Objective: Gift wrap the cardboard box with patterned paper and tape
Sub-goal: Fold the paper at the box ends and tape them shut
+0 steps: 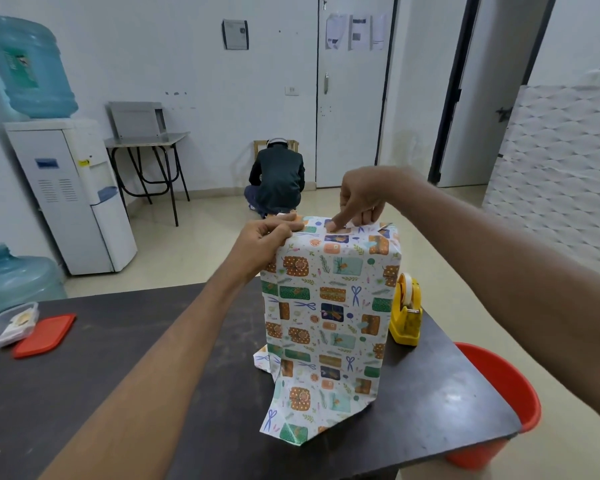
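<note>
The box [329, 296] stands upright on the dark table [118, 375], covered in patterned paper with gift and scissor prints. Loose paper spreads out at its base toward me. My left hand [264, 240] grips the folded paper at the box's top left corner. My right hand [359, 202] is above the top face, its index finger pressing down on the paper near the middle while the other fingers are curled. A yellow tape dispenser [406, 313] with a white roll stands against the box's right side.
A clear plastic container [11, 323] and its red lid [45, 336] lie at the table's left edge. A red bucket [499, 403] sits off the table's right corner. Behind it, a person crouches on the floor [278, 178], beside a water dispenser [73, 188].
</note>
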